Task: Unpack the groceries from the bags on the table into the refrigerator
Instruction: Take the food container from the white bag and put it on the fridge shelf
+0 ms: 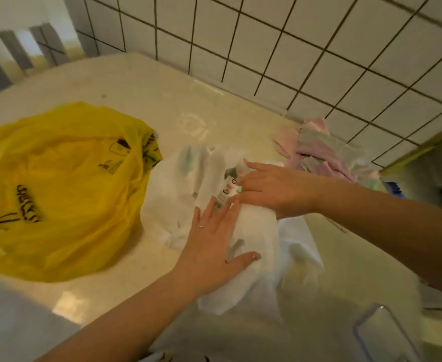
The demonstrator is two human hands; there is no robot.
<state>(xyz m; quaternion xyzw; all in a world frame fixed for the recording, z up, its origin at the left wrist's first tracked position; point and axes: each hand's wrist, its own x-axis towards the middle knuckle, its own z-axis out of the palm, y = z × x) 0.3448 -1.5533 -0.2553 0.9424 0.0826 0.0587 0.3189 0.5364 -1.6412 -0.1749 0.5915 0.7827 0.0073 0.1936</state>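
Head view shows the right hand [272,190] reaching in from the right with its fingers curled over a small labelled package [227,190] that lies wrapped in the folds of a white plastic bag [253,231]. How firmly the fingers close on the package cannot be told through the blur, but they bend round its right end and touch it. The package sits directly under those fingertips, its printed label showing just to their left. Just below and to the left of that grip, the left hand [214,246] lies flat on the white bag, fingers straight and spread, thumb out to the right, a thin ring on one finger; its fingertips come up almost to the package. The white bag spreads out under both hands and toward the near edge of the pale table [125,82]. Farther left of the grip, well apart from the hands, a yellow plastic bag [63,189] with dark print lies slumped on the table. Beyond the right wrist, a heap of pink and pale green cloths [324,150] rests against the white tiled wall [293,43].
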